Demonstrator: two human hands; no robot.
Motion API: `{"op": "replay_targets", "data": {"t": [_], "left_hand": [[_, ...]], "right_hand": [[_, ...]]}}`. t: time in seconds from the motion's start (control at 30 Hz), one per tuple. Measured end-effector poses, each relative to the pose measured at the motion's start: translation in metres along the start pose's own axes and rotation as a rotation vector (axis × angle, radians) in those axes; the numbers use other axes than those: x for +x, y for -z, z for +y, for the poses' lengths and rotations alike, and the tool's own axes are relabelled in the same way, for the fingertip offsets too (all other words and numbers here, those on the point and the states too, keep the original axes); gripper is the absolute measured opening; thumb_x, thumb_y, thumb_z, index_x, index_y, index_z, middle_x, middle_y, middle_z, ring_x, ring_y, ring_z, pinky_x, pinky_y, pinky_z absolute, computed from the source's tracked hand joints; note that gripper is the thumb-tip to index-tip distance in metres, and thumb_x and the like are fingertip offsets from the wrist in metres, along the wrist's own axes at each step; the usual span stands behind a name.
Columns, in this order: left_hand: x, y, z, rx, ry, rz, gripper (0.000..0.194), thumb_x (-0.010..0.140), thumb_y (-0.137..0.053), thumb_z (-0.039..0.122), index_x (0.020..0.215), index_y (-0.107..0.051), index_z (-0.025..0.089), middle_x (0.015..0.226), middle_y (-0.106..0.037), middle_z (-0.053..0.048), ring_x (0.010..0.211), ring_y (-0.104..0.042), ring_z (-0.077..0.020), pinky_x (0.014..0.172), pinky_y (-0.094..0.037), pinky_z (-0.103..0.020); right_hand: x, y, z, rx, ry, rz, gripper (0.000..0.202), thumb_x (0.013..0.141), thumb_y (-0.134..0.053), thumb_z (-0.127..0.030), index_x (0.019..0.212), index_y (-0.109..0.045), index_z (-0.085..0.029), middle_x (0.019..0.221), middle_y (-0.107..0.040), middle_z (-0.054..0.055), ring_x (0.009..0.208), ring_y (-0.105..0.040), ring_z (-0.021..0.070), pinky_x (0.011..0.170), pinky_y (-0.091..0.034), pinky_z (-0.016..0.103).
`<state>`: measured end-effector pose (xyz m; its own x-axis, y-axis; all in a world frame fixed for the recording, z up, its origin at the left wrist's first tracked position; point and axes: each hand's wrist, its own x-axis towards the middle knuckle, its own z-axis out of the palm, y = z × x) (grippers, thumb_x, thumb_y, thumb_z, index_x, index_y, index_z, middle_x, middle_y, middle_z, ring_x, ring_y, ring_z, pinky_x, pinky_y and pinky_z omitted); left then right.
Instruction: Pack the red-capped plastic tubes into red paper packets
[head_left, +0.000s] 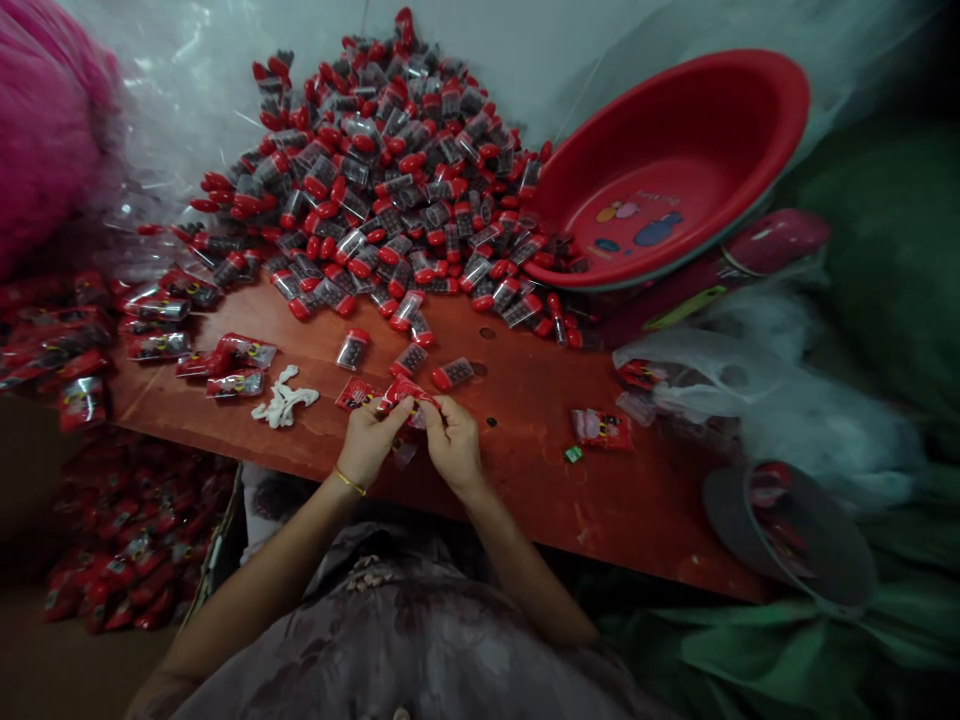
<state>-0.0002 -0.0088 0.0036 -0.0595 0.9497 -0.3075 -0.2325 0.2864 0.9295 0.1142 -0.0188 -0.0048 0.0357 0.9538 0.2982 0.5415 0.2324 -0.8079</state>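
Note:
Near the table's front edge, my left hand (370,440) and my right hand (454,442) pinch a small red printed packet (403,392) between thumbs and fingers. A yellow bracelet circles my left wrist. Beside my left fingertips another red packet (355,393) lies on the wooden table (525,400). Just beyond the hands are loose clear containers with red caps, one (452,373) to the right and another (352,349) to the left. Part of the held packet is hidden by my fingers.
A large heap of red-capped containers (390,180) rises behind, against a tilted red basin (675,150). White crumpled strips (285,398) and wrapped packets (236,384) lie left. A red packet (602,429) and plastic bags (787,390) are right. Below left, a box holds many packets (135,540).

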Motion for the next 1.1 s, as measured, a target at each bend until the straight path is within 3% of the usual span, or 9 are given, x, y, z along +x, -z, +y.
{"op": "replay_targets", "data": {"t": [0.17,0.23,0.3,0.37,0.47,0.63,0.8,0.93,1.1], "left_hand": [[0.004,0.005,0.014,-0.22,0.169,0.059,0.043,0.042,-0.084,0.04,0.066,-0.065,0.011,0.06,-0.065,-0.001,0.054,-0.058,-0.0109,0.055,-0.048,-0.024],[0.006,0.008,0.019,-0.265,0.23,0.066,0.044,0.039,-0.086,0.037,0.066,-0.064,0.011,0.062,-0.065,-0.001,0.053,-0.058,-0.0103,0.056,-0.05,-0.025],[0.007,0.01,0.024,-0.282,0.274,0.02,0.042,0.043,-0.085,0.036,0.069,-0.063,0.012,0.066,-0.066,-0.001,0.055,-0.059,-0.0097,0.059,-0.051,-0.025],[0.007,0.011,0.027,-0.286,0.31,-0.045,0.039,0.049,-0.083,0.036,0.071,-0.062,0.013,0.069,-0.067,-0.002,0.057,-0.06,-0.0101,0.06,-0.052,-0.025],[0.005,0.011,0.028,-0.287,0.354,-0.097,0.036,0.054,-0.082,0.037,0.071,-0.06,0.014,0.07,-0.067,-0.002,0.059,-0.061,-0.0106,0.061,-0.052,-0.025],[0.005,0.011,0.026,-0.277,0.387,-0.075,0.037,0.051,-0.083,0.038,0.066,-0.059,0.014,0.062,-0.063,0.0,0.058,-0.061,-0.0111,0.065,-0.052,-0.027],[0.003,0.011,0.027,-0.259,0.4,-0.073,0.042,0.045,-0.085,0.04,0.068,-0.062,0.013,0.063,-0.066,-0.002,0.056,-0.061,-0.0115,0.062,-0.052,-0.027],[0.0,0.007,0.028,-0.21,0.348,-0.109,0.044,0.043,-0.085,0.042,0.07,-0.065,0.013,0.065,-0.068,-0.003,0.057,-0.063,-0.0119,0.06,-0.051,-0.024],[-0.003,0.005,0.027,-0.12,0.208,-0.158,0.044,0.043,-0.083,0.046,0.066,-0.067,0.012,0.064,-0.068,-0.002,0.056,-0.06,-0.0111,0.057,-0.049,-0.023]], "right_hand": [[0.03,0.019,0.015,-0.234,0.118,-0.153,0.034,0.093,-0.03,-0.026,0.09,-0.062,-0.017,0.089,-0.066,0.008,0.087,-0.058,0.0193,0.082,-0.045,0.031],[0.048,0.033,0.032,-0.434,0.18,-0.217,0.028,0.087,-0.041,-0.024,0.105,-0.061,-0.016,0.111,-0.063,0.011,0.106,-0.052,0.0243,0.095,-0.038,0.038],[0.062,0.045,0.051,-0.553,0.195,-0.307,0.044,0.08,-0.051,-0.023,0.122,-0.052,-0.012,0.13,-0.052,0.014,0.12,-0.042,0.0286,0.101,-0.032,0.044],[0.069,0.053,0.066,-0.587,0.215,-0.383,0.049,0.079,-0.054,-0.025,0.127,-0.049,-0.013,0.131,-0.052,0.013,0.12,-0.042,0.0286,0.101,-0.031,0.045],[0.065,0.057,0.075,-0.574,0.218,-0.387,0.039,0.08,-0.056,-0.031,0.117,-0.056,-0.017,0.117,-0.06,0.011,0.107,-0.049,0.0277,0.095,-0.036,0.044],[0.039,0.057,0.066,-0.434,0.119,-0.259,0.03,0.078,-0.06,-0.031,0.104,-0.059,-0.017,0.1,-0.065,0.011,0.093,-0.056,0.0262,0.083,-0.045,0.04],[0.006,0.079,0.035,-0.129,0.15,-0.13,0.033,0.077,-0.062,-0.035,0.108,-0.059,-0.023,0.102,-0.068,0.005,0.091,-0.064,0.0211,0.083,-0.05,0.036],[-0.005,0.095,0.012,-0.118,0.244,-0.195,0.034,0.075,-0.065,-0.031,0.108,-0.06,-0.025,0.101,-0.069,0.004,0.091,-0.065,0.0205,0.083,-0.051,0.035],[-0.005,0.093,0.006,-0.105,0.292,-0.305,0.034,0.077,-0.063,-0.026,0.11,-0.059,-0.024,0.102,-0.069,0.004,0.092,-0.065,0.0188,0.083,-0.052,0.033]]}}
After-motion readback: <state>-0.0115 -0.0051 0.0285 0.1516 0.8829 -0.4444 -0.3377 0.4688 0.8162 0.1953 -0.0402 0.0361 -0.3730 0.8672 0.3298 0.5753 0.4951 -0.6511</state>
